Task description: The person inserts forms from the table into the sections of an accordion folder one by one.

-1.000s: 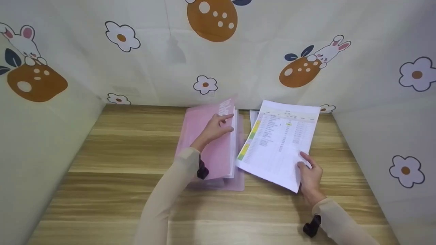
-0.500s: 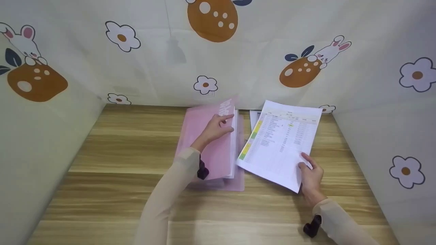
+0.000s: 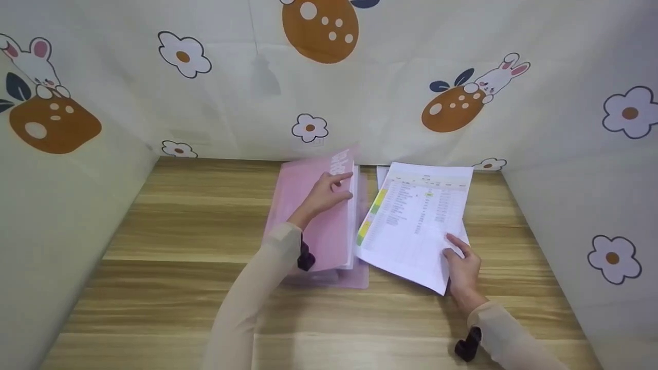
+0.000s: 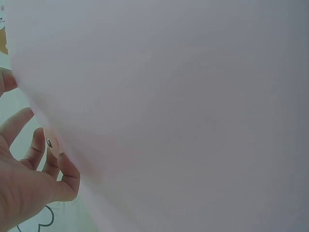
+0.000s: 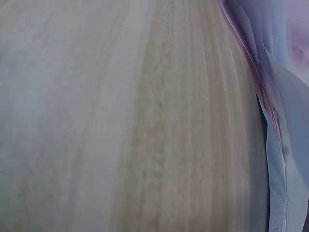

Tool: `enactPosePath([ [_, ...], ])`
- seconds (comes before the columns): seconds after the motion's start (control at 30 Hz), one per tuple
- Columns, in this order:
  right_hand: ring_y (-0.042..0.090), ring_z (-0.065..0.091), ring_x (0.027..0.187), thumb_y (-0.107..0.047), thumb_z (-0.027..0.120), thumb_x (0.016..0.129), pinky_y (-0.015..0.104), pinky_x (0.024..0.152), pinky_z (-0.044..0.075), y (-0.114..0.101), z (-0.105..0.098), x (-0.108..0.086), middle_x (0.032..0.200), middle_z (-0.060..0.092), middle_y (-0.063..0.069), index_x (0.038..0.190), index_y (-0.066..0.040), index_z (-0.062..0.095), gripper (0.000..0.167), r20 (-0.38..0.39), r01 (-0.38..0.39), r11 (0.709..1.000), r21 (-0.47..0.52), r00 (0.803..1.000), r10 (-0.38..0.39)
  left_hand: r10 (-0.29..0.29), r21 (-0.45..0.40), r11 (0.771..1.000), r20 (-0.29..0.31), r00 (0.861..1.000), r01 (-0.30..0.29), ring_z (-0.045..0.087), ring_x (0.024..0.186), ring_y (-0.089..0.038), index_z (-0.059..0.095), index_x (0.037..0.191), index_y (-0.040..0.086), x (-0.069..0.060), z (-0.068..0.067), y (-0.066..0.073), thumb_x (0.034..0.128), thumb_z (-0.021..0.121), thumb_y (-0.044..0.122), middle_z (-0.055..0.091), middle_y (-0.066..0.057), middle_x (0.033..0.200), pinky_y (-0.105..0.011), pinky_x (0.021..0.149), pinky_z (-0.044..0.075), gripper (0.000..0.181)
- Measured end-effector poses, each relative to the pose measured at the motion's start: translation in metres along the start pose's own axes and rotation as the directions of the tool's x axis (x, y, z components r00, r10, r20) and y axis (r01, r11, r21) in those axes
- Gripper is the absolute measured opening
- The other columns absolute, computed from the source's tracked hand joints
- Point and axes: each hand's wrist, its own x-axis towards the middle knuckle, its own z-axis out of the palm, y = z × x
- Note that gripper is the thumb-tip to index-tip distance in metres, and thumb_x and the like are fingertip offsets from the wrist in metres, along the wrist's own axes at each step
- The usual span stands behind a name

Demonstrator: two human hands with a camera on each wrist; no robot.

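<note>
A pink folder (image 3: 329,239) with white lettering lies at the middle of the table, its cover lifted and white leaves inside. My left hand (image 3: 321,195) holds that cover by its right edge. In the left wrist view the fingers of my left hand (image 4: 31,179) curl at the edge of the pale pink cover (image 4: 169,116), by a small metal snap (image 4: 49,143). To the right, my right hand (image 3: 465,272) grips the lower right edge of a printed sheet (image 3: 411,246), thumb on top. Yellow and green blocks run down its left side.
Another white paper (image 3: 382,173) lies under the printed sheet on the wooden table (image 3: 195,216). Cloth walls (image 3: 231,103) with rabbit and flower prints stand behind and on both sides. In the right wrist view, papers (image 5: 277,193) curve along the right edge.
My right hand has moved slightly left and toward me, bringing the printed sheet's top edge lower. More of the paper beneath shows at its right. My left hand and the folder look unchanged.
</note>
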Motion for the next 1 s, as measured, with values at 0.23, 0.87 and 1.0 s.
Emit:
enactPosePath([
  [0.23, 0.018, 0.036, 0.111, 0.003, 0.048, 0.08, 0.023, 0.08, 0.036, 0.0, -0.005, -0.001, 0.13, 0.04, 0.011, 0.119, 0.0, 0.054, 0.04, -0.004, -0.008, 0.999, -0.041, 1.0, 0.008, 0.02, 0.008, 1.0, -0.004, 1.0, -0.02, 0.039, 0.082, -0.02, 0.052, 0.125, 0.016, 0.002, 0.002, -0.003, 0.0752, 0.064, 0.019, 0.043, -0.008, 0.096, -0.027, 0.064, 0.034, 0.052],
  [0.87, 0.016, 0.038, 0.109, 0.002, 0.049, 0.082, 0.018, 0.078, 0.036, 0.002, 0.0, -0.006, 0.126, 0.046, 0.01, 0.119, 0.0, 0.053, 0.038, 0.03, 0.003, 1.0, -0.019, 1.0, -0.002, 0.017, 0.012, 1.0, -0.008, 1.0, -0.017, 0.041, 0.087, -0.021, 0.052, 0.125, 0.016, 0.001, 0.0, 0.001, 0.0751, 0.065, 0.019, 0.043, -0.009, 0.097, -0.028, 0.067, 0.036, 0.052],
  [1.0, 0.016, 0.037, 0.111, 0.004, 0.049, 0.081, 0.018, 0.079, 0.036, 0.003, 0.005, -0.007, 0.125, 0.047, 0.01, 0.119, 0.002, 0.053, 0.039, 0.054, -0.012, 1.0, 0.005, 0.998, 0.012, 0.025, 0.021, 0.999, -0.013, 1.0, -0.024, 0.04, 0.085, -0.02, 0.052, 0.125, 0.016, 0.001, 0.0, 0.0, 0.0746, 0.065, 0.019, 0.043, -0.009, 0.096, -0.028, 0.067, 0.035, 0.052],
])
